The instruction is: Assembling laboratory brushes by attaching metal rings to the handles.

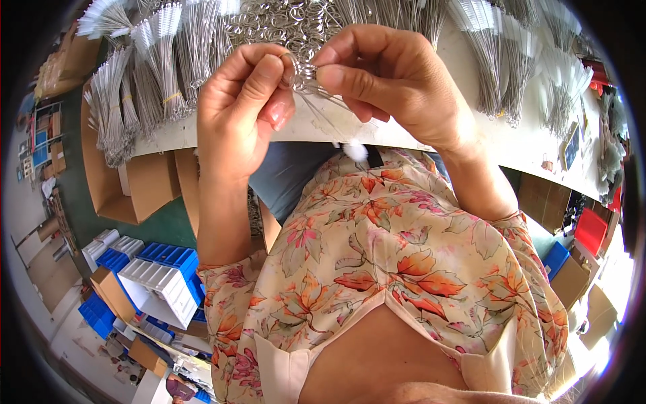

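Both hands are raised close together over the near edge of the table. My left hand [245, 101] pinches a metal ring [293, 62] between thumb and fingers. Close against it, my right hand [397, 81] pinches the looped ends of a few thin wire brushes [306, 73] with thumb and forefinger. Wire stems slant down from the loops below the right hand, and a white bristle tip [355, 150] hangs at the table edge. The loops and the ring meet between the fingertips; whether they are threaded together I cannot tell.
A heap of loose metal rings [272, 25] lies just beyond my hands. Bundles of wire brushes with white bristles [161, 64] lie to the left, with more bundles [498, 64] to the right. Cardboard boxes [158, 185] and blue and white bins [161, 276] stand at the left.
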### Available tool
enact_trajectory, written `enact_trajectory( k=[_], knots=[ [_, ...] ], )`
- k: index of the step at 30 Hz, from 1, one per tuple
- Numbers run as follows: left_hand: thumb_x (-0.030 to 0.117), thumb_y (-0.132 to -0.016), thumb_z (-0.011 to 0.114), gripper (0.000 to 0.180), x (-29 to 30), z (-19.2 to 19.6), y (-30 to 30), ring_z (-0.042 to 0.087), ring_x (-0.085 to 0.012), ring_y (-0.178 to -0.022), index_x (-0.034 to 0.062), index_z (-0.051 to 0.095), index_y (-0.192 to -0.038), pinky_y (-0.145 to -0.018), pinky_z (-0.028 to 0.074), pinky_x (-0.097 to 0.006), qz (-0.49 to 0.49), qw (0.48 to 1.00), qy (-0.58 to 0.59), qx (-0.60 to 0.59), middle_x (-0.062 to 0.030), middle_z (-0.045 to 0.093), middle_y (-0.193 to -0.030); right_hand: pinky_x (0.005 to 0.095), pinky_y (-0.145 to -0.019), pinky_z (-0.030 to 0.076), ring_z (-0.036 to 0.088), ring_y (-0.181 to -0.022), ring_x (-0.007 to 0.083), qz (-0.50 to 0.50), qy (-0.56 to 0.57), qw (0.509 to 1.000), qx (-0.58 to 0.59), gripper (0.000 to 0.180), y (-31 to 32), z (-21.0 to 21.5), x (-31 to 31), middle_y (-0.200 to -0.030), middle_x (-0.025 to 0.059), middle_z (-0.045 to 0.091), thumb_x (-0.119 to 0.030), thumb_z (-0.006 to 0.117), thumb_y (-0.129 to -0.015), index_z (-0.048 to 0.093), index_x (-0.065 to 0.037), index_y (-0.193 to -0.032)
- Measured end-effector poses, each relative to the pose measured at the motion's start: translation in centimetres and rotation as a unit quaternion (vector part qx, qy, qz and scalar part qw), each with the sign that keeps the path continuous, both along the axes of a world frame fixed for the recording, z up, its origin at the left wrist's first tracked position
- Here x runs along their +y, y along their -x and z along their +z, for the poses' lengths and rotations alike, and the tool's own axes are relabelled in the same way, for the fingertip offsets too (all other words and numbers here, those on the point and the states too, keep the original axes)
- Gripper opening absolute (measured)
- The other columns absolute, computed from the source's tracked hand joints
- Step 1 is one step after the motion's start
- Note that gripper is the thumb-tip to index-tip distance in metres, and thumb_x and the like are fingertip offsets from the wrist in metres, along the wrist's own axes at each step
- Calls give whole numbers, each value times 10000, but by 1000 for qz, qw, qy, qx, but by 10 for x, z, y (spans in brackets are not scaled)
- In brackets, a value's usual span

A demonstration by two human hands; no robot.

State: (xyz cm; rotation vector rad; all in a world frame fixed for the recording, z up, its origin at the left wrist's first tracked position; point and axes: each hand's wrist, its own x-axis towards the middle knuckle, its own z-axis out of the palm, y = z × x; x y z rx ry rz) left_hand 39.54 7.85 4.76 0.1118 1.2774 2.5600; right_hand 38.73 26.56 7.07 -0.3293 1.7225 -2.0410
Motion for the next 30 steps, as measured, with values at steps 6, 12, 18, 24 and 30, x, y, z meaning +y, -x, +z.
enact_trajectory(
  k=[6, 12, 18, 24, 30],
  knots=[
    [102, -888, 536, 122, -9, 12, -6, 445, -48, -534, 3, 573, -950, -462, 356, -180, -12, 965, 229, 126, -35, 557, -697, 188, -495, 407, 486, -555, 47, 18, 6, 1000, 18, 134, 3, 0, -1, -715, 11, 594, -118, 635, -818, 622, 6, -867],
    [131, -899, 520, 153, -13, 33, -13, 463, -57, -532, 1, 575, -958, -457, 373, -195, -43, 975, 213, 42, -61, 589, -737, 190, -514, 423, 505, -584, 46, 24, 7, 1000, 4, 121, -2, -2, -3, -734, 7, 596, -106, 637, -816, 626, 7, -861],
    [90, -886, 529, 133, -9, 25, -17, 590, -153, -857, -16, 609, -892, -754, 463, -251, 106, 877, 373, 283, -112, 635, -909, 191, -534, 438, 534, -620, 53, 42, 62, 997, 11, 140, -10, -4, -10, -745, 7, 596, -105, 646, -813, 608, 14, -877],
    [84, -863, 556, 124, -1, 17, -28, 617, -193, -833, -23, 612, -893, -809, 466, -317, 143, 982, 5, 121, -135, 638, -924, 217, -599, 484, 582, -677, 91, -73, 12, 973, 218, 114, -21, -20, -34, -770, 38, 615, -79, 672, -779, 626, -3, -850],
    [127, -893, 507, 181, -27, 30, -42, 612, -173, -717, -37, 581, -884, -724, 484, -284, 274, 929, 184, 169, -113, 625, -888, 254, -713, 491, 605, -753, 133, -43, -11, 975, 216, 140, -19, -39, -69, -830, 77, 633, -109, 675, -780, 642, -17, -879]
  ],
)
